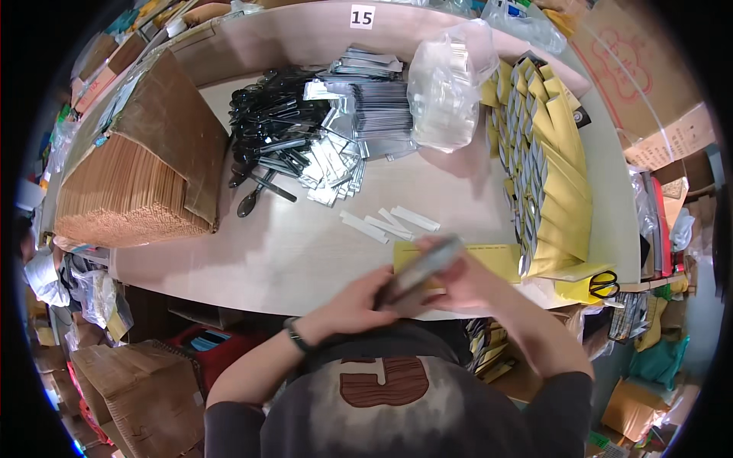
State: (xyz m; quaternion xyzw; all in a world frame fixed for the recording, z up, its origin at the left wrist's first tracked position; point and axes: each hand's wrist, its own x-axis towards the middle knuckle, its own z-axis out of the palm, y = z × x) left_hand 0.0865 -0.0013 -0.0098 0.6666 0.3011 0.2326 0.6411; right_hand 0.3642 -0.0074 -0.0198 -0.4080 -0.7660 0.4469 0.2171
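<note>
Near the table's front edge, a narrow packet [422,269], dark and silvery, tilts up to the right between my hands, blurred by motion. My left hand [353,304] is closed around its lower end. My right hand [467,284] grips it from the right side. Partly hidden under my hands lies a flat yellow envelope [500,258]. Just beyond them, several white paper strips [389,223] lie loose on the table. Farther back are a heap of black plastic spoons [279,114], silvery flat sachets [336,164] and a row of thin grey packets [383,111].
At left stands an open carton [164,114] packed with brown cardboard edges [126,195]. A clear bag of white strips [449,99] sits at the back. Overlapping yellow envelopes [561,160] line the right side, with black-handled scissors [603,285] at the right corner. Another carton [134,389] stands below left.
</note>
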